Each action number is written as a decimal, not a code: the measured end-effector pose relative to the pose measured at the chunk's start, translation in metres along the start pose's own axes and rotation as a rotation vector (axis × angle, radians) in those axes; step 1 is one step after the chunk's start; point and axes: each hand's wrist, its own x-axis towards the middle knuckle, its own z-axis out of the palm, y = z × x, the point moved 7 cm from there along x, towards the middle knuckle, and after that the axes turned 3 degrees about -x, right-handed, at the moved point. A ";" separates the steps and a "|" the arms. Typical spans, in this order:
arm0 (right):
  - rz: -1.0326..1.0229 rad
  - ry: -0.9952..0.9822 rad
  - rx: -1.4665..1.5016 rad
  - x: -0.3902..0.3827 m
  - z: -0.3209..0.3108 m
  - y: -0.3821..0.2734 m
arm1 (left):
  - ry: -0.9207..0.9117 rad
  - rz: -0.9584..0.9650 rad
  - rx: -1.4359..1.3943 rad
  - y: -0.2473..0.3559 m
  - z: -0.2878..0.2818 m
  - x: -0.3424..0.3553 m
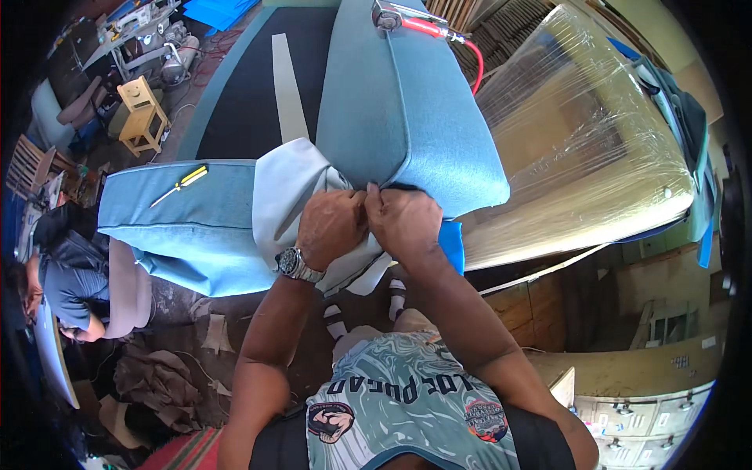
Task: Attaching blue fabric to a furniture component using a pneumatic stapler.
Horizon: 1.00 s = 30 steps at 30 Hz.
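Note:
Both my hands meet at the near corner of a light blue upholstered cushion (399,117). My left hand (330,223), with a metal wristwatch, pinches the pale grey-white lining fabric (286,188) that spills out beside that corner. My right hand (401,219) grips the blue cover fabric at the same corner, touching the left hand. A second light blue upholstered piece (180,227) lies to the left, under the lining. A yellow-handled screwdriver (182,185) rests on top of it.
A pneumatic tool with a red hose (415,22) lies on the far end of the cushion. A large plastic-wrapped piece (580,133) stands to the right. Another person (66,270) crouches at the left. Fabric scraps (160,376) litter the floor; a yellow stool (142,113) stands far left.

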 end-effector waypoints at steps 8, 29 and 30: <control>-0.152 0.078 0.067 -0.019 0.010 0.005 | -0.059 -0.080 0.025 0.001 -0.002 -0.011; -0.581 -0.340 0.345 -0.065 -0.019 0.015 | 0.454 -0.356 -1.087 -0.061 0.045 0.063; -0.581 -0.353 0.356 -0.063 -0.030 0.014 | 0.459 -0.424 -1.083 -0.054 0.043 0.061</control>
